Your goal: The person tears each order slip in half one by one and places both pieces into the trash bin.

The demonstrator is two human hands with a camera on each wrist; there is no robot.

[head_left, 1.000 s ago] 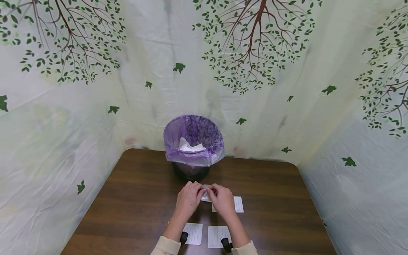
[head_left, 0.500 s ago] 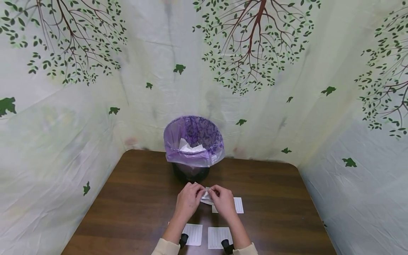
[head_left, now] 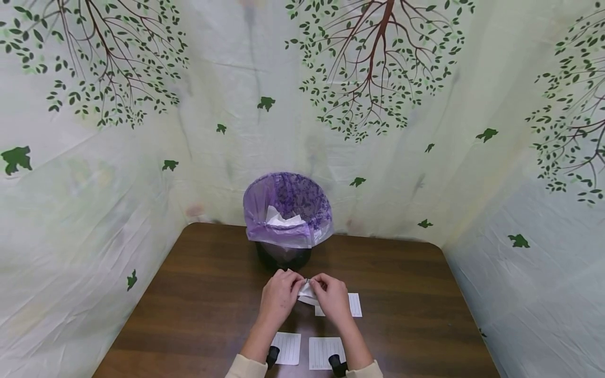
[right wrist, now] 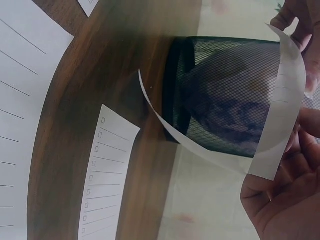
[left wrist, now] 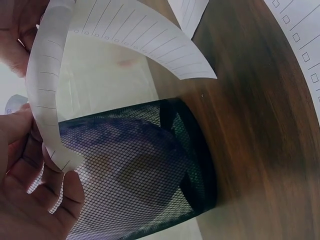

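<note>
A lined checklist sheet of paper is held between both hands above the table, just in front of the waste bin. My left hand pinches it between thumb and fingers on one side. My right hand pinches it close by, the two sets of fingertips almost meeting. In the left wrist view the paper bends sharply, one printed part curving away from the other. The right wrist view shows the same sheet curled; whether it is torn at the fingers I cannot tell.
Behind the hands stands a black mesh bin with a purple liner and white paper inside. Lined sheets lie on the brown table: one right of the hands, two nearer, under the forearms. Leaf-printed cloth surrounds the table.
The held sheet has bent and shifted slightly between the fingertips, its lower edge now tilting toward the person. Both hands stay almost in place.
</note>
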